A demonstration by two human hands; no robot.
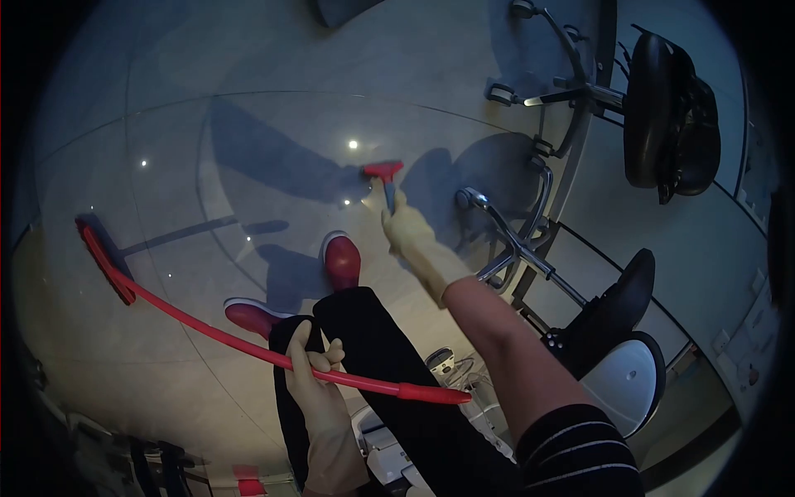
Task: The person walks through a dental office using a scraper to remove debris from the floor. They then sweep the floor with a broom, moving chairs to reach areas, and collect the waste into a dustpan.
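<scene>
My left hand [313,377], in a cream rubber glove, is closed around the red handle of a long-handled broom [199,325]. Its narrow bar-shaped head rests on the floor at the far left; whether its edge is bristle or rubber is not clear. The handle's grip end reaches past my thigh to the right. My right hand [407,228], gloved alike, reaches forward, low over the floor. It grips a small scraper [383,171] with a red T-shaped head and a bluish handle. My red shoes [342,261] stand between the two tools.
Grey tiled floor [281,149] with shadows and light spots spreads ahead. Wheeled stools with black seats [650,116] and chrome bases [517,244] stand at right, beside pale cabinets [662,240]. White equipment with cables [389,460] lies below my legs.
</scene>
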